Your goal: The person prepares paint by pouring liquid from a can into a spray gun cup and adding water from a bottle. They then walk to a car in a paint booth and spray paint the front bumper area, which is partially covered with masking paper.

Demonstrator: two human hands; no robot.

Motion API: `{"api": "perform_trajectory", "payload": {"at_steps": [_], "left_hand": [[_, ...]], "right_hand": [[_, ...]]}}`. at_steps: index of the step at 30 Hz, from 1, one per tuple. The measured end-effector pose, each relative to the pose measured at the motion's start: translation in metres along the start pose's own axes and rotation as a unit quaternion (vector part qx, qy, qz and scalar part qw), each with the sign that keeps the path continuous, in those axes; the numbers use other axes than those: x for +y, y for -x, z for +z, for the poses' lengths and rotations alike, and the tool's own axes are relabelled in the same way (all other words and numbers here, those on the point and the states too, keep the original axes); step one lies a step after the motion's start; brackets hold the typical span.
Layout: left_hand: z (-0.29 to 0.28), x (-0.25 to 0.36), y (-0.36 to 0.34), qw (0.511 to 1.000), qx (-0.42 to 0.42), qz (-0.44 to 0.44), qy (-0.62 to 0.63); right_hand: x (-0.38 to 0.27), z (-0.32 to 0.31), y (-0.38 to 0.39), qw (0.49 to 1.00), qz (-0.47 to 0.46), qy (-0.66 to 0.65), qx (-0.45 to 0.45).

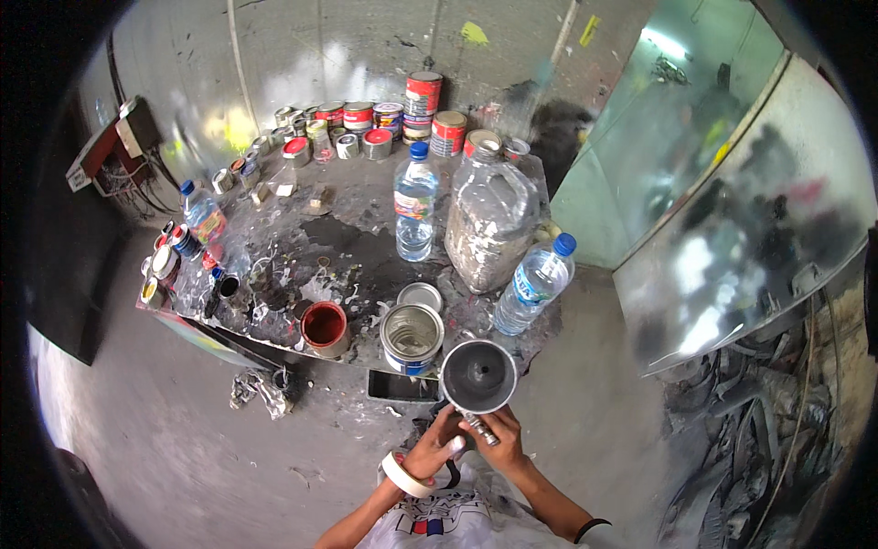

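Note:
My left hand (434, 446), a tape roll around its wrist, and my right hand (501, 446) are both closed on a spray gun (480, 428) at the lower middle. The gun's metal cup (462, 384) faces up, dark inside. Just beyond it on the spattered table (347, 238) stand an open silver can (412, 331), a lid (420, 295) behind it, and a can with dark red paint (324, 328). A water bottle (530, 288) stands right of the cup. The fingers around the handle are partly hidden.
A dirty jug (489, 224), more bottles (414, 206) and several paint cans (422, 91) stand farther back. A spattered panel (741, 229) leans at right above a dark scrap heap (722, 439). Crumpled foil (261, 393) lies on the floor, left front. A wall box (128, 128) with cables hangs at left.

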State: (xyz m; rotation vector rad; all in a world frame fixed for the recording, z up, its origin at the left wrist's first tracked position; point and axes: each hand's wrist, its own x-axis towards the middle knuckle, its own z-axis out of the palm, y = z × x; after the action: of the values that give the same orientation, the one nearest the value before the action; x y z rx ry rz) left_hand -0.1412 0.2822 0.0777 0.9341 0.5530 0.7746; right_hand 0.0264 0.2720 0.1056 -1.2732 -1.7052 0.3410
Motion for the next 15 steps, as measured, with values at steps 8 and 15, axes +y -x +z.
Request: {"api": "perform_trajectory", "payload": {"at_steps": [8, 15], "left_hand": [[0.042, -0.007, -0.028, 0.973, 0.119, -0.091, 0.173], [0.053, -0.017, -0.031, 0.968, 0.175, -0.090, 0.158]], "right_hand": [[0.034, 0.006, 0.039, 1.000, -0.022, 0.007, -0.002], [0.045, -0.018, 0.031, 0.994, -0.063, 0.017, -0.093]]}}
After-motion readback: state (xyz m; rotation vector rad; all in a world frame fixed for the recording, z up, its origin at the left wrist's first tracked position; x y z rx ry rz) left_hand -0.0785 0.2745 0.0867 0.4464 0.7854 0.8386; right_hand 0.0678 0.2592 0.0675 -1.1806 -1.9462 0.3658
